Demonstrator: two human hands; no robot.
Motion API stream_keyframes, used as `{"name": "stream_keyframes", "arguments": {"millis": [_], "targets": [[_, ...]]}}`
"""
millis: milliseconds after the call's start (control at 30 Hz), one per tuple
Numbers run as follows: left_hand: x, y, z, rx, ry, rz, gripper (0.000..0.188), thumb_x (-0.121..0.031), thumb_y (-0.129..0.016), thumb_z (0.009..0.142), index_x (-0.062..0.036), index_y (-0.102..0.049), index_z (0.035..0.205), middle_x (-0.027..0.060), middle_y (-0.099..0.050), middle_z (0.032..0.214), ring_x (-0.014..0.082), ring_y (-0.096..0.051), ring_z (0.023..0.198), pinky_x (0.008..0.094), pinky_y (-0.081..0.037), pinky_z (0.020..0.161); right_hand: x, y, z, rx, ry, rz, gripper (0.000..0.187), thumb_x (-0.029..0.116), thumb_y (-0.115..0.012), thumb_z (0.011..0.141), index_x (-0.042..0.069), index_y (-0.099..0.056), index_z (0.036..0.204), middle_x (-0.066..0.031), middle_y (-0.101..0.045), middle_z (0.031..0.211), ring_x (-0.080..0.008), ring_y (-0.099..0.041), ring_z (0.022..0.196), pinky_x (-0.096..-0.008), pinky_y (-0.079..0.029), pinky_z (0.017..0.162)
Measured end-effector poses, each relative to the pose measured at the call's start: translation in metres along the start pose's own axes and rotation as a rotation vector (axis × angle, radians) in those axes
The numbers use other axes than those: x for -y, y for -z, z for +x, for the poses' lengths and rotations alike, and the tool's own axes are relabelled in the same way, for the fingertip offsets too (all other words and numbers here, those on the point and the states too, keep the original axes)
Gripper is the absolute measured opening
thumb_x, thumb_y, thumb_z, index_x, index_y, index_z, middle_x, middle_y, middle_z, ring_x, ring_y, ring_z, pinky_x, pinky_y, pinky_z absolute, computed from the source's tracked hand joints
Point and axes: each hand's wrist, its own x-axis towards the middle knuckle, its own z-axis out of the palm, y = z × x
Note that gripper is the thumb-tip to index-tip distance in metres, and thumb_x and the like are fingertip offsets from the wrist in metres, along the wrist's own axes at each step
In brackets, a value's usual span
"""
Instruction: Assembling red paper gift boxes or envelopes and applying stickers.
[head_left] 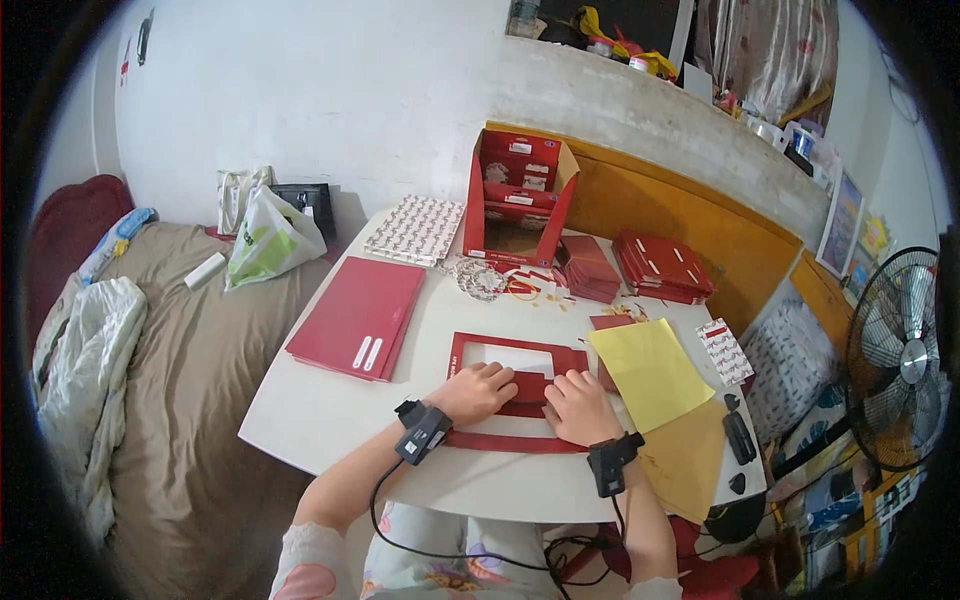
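Left hand [482, 390], right hand [577, 405]: fingers flat, pressing red card [515, 392] at lower centre of white surface [320, 410]. Risk: crooked crease if card slips.

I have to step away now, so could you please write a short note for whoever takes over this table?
Left hand and right hand: both pressed flat on the red card frame at the table's near edge, gripping nothing.
Flat red sheets lie left; yellow paper right.
Done: folded red stacks beside the open red box.
Left: the frame is only partly folded.
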Motion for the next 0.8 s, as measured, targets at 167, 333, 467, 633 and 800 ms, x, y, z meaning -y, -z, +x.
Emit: {"name": "stream_keyframes", "arguments": {"millis": [167,333,467,633,800], "targets": [[-0.002,-0.002,0.009,0.018,0.001,-0.039,0.01,-0.009,-0.053,0.063,-0.0014,-0.047,0.067,0.0094,-0.045,0.079,0.0231,-0.05,0.073,0.0315,-0.046,0.062,-0.001,-0.016,0.005,0.041,-0.029,-0.142,0.009,0.011,-0.059,0.061,0.007,-0.053,0.065,-0.0053,-0.051,0.069,-0.021,-0.047,0.073,-0.0323,-0.036,0.065],[-0.002,0.0,0.005,0.09,0.052,-0.104,0.009,-0.007,-0.051,0.064,0.0004,-0.047,0.068,0.0109,-0.045,0.08,0.0241,-0.05,0.076,0.0322,-0.047,0.064,0.009,-0.027,0.02,0.308,-0.14,-0.376,0.008,0.011,-0.054,0.066,0.01,-0.062,0.064,-0.0056,-0.059,0.071,-0.0207,-0.053,0.075,-0.0332,-0.036,0.068],[-0.005,0.01,0.007,0.173,0.113,0.03,0.009,-0.009,-0.053,0.061,-0.0017,-0.055,0.066,0.0102,-0.048,0.082,0.0234,-0.047,0.086,0.032,-0.041,0.074,0.012,-0.029,0.027,0.399,-0.148,-0.464,0.012,0.013,-0.052,0.069,0.012,-0.063,0.065,-0.0044,-0.06,0.07,-0.0188,-0.053,0.077,-0.0331,-0.036,0.069],[-0.008,0.017,0.006,0.287,0.178,0.298,0.008,-0.013,-0.055,0.059,-0.0083,-0.061,0.062,0.0083,-0.051,0.082,0.0213,-0.043,0.091,0.0346,-0.03,0.085,0.011,-0.03,0.024,0.408,-0.108,-0.491,0.009,0.011,-0.053,0.066,0.011,-0.062,0.064,-0.004,-0.059,0.067,-0.0185,-0.054,0.073,-0.0322,-0.036,0.067],[-0.013,0.01,0.004,0.321,0.2,0.422,0.012,-0.02,-0.057,0.058,-0.0096,-0.062,0.062,0.0038,-0.051,0.084,0.0194,-0.042,0.089,0.0337,-0.03,0.086,0.014,-0.031,0.025,0.42,-0.085,-0.505,0.009,0.012,-0.053,0.066,0.011,-0.062,0.064,-0.0039,-0.059,0.067,-0.0183,-0.054,0.074,-0.0322,-0.036,0.067]]}}
